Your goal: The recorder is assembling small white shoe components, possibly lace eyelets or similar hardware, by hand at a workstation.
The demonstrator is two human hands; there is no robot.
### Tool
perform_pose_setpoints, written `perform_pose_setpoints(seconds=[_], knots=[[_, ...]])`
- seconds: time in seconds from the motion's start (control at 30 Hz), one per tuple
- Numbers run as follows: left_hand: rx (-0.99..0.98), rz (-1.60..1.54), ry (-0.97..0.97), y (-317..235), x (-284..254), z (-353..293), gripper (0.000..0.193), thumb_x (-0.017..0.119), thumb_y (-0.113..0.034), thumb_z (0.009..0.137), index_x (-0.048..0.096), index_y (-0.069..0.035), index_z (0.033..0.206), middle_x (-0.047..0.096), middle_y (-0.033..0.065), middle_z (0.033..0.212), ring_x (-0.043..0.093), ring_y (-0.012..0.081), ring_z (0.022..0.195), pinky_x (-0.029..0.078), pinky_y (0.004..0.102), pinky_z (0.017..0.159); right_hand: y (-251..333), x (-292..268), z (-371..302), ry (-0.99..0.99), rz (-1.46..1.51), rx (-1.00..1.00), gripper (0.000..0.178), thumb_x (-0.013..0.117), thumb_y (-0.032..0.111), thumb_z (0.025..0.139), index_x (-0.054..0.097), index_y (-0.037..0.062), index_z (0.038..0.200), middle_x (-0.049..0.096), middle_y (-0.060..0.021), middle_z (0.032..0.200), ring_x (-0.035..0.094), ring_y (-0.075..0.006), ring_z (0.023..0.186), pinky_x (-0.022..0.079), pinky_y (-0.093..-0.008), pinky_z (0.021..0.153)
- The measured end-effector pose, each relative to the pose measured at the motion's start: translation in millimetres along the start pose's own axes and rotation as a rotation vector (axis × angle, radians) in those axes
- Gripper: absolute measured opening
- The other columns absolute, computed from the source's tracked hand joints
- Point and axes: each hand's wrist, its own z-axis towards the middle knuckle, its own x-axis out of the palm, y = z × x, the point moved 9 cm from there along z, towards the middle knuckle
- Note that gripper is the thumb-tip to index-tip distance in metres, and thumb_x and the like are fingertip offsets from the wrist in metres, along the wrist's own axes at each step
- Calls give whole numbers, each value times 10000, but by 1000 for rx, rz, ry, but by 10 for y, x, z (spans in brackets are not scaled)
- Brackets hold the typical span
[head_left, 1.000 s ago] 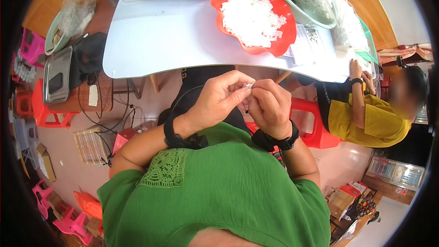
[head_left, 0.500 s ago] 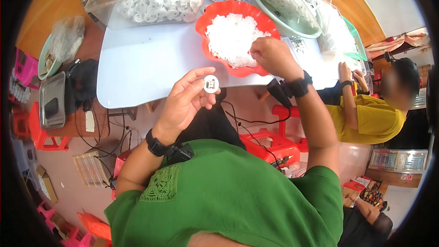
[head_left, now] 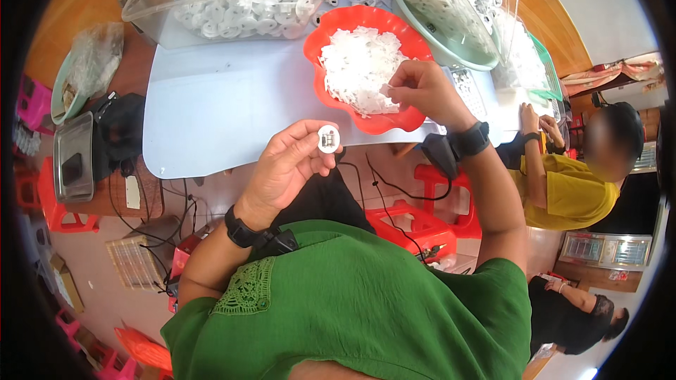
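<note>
My left hand pinches a small round white plastic part between thumb and fingers, just off the table's near edge. Its upturned face shows little metal and dark pieces in the middle. Over the red scalloped bowl is my right hand, thumb and forefinger closed on what looks like a small translucent plastic piece. The bowl holds a heap of such whitish pieces. My fingers hide part of the pinched piece.
A clear plastic bin of round white parts stands at the far left of the pale blue table. On the right are a pale green basin and a green basket. A co-worker in a yellow shirt sits at right.
The whole view has shifted slightly. My right hand stays over the bowl, its pinched fingers a little lifted from the heap. My left hand keeps the round part, turned slightly.
</note>
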Motion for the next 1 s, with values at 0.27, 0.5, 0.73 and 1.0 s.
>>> perform_pose_setpoints(seconds=[0.27, 0.5, 0.73, 1.0], knots=[[-11, 26, 41, 20, 209, -38, 350, 499, -225, 957, 494, 36, 1190, 619, 150, 971, 609, 141, 789, 506, 251, 660, 50, 61, -303, -67, 724, 65, 56, 622, 27, 835, 588, -14, 816, 629, -73, 769, 603, -118, 626, 508, -245, 553], [-9, 21, 80, 39, 340, -94, 343, 490, -223, 962, 490, 32, 1191, 616, 150, 974, 600, 144, 786, 498, 253, 658, 361, 211, -660, -76, 936, 53, 31, 617, 30, 850, 609, 0, 853, 611, -50, 750, 585, -103, 609, 490, -231, 550], [-20, -44, 153, 135, 485, -126, 306, 492, -189, 965, 504, -3, 1208, 609, 84, 989, 576, 130, 817, 470, 254, 709, 955, 304, -965, -203, 199, -442, 77, 631, -37, 796, 618, -1, 863, 591, -81, 758, 588, -176, 657, 463, -274, 584], [-24, -19, 211, 154, 527, -191, 267, 475, -135, 971, 520, -12, 1204, 608, 50, 984, 592, 126, 831, 472, 251, 722, 1018, 414, -1056, -213, 97, -554, 132, 638, -57, 757, 620, 5, 872, 583, -100, 789, 593, -247, 698, 467, -318, 604]])
